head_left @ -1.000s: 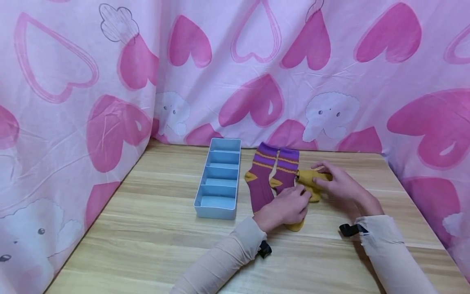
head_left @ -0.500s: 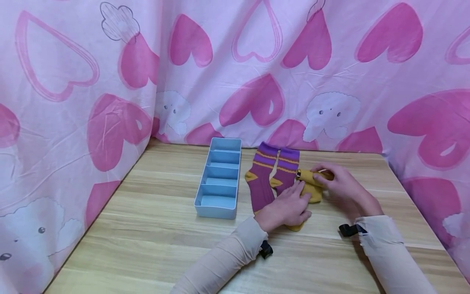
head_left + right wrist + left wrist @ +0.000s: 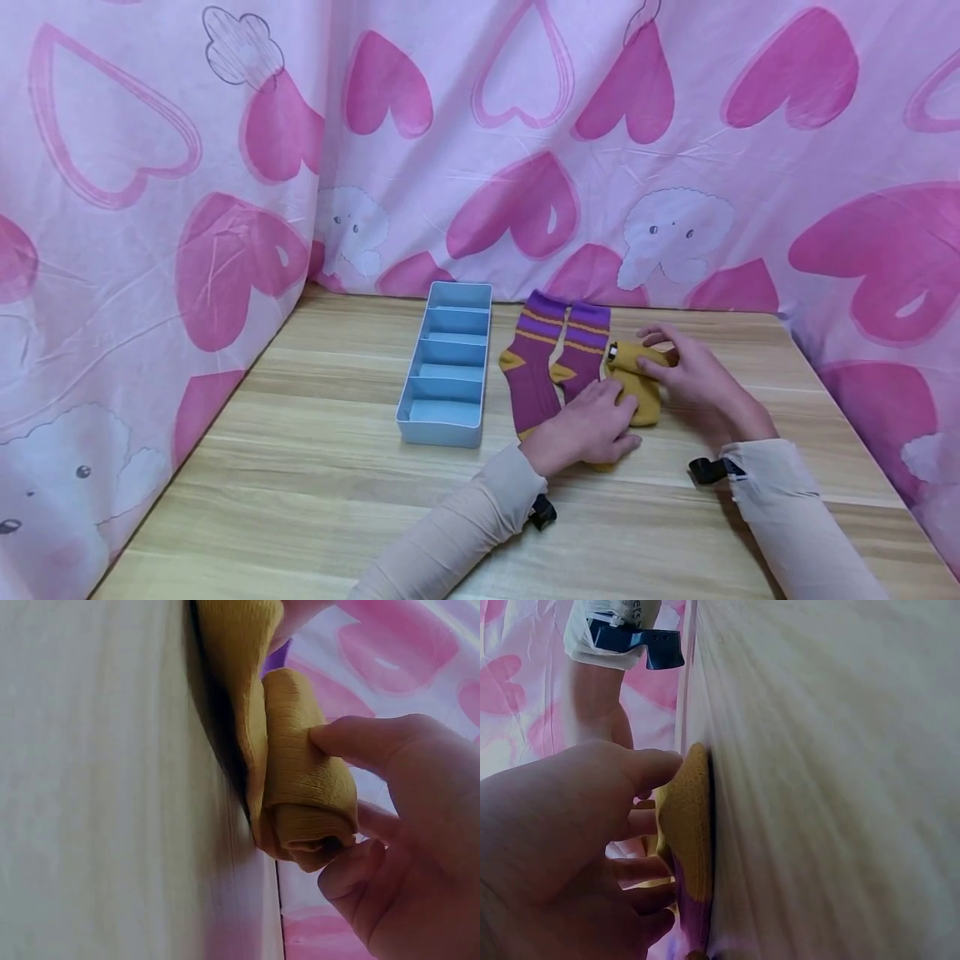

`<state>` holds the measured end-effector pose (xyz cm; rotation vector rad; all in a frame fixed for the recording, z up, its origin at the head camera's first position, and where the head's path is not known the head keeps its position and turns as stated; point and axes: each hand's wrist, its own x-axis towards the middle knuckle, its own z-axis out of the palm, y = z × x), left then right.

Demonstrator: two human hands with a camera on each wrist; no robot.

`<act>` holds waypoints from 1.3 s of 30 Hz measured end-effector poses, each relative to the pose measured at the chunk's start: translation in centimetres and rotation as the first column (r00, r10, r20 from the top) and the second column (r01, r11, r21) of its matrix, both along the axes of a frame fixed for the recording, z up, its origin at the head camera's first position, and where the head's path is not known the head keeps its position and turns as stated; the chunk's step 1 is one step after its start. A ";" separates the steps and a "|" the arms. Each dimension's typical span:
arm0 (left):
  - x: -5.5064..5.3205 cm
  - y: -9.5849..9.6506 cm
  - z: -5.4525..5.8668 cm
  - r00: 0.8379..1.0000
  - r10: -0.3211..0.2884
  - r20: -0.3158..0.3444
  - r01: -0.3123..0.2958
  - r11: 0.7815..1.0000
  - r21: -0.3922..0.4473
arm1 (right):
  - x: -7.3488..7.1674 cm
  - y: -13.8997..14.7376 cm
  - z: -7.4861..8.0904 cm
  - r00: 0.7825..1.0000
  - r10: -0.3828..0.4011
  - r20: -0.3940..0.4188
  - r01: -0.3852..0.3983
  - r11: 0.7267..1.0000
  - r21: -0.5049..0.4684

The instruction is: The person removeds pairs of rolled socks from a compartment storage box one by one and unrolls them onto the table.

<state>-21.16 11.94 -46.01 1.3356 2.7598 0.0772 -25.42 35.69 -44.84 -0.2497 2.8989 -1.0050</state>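
My right hand grips the rolled part of a mustard-yellow sock, thumb on the near side and fingers behind. In the right wrist view the roll is a thick coil, and a flat length of the sock runs on from it along the table. My left hand rests low over that flat part and over the foot of a purple striped sock. The left wrist view has its thumb at the yellow toe of the purple sock. A second purple sock lies flat alongside, its toe hidden by my left hand.
A light-blue divided tray with several compartments stands left of the socks. The wooden table meets a pink heart-patterned curtain at the back and sides. Each wrist wears a black camera mount.
The rolled end of the yellow sock has turned slightly, and the flat part extends a little more toward me. The left hand's fingers have shifted slightly right. The purple socks and tray stay put.
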 end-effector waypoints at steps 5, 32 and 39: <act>0.0 0.0 0.2 0.999 -0.038 -0.025 0.038 0.999 -0.002 | -0.2 0.1 -0.4 0.995 0.034 -0.090 -0.030 0.998 0.048; 1.0 0.3 0.8 1.000 -0.019 0.009 0.020 0.996 -0.083 | -0.3 -0.1 -0.7 0.987 0.072 -0.142 -0.058 0.993 0.098; 1.2 0.2 1.1 1.000 -0.015 -0.003 0.015 0.997 -0.081 | -0.5 -0.1 -0.7 0.991 0.033 -0.127 -0.023 0.997 0.080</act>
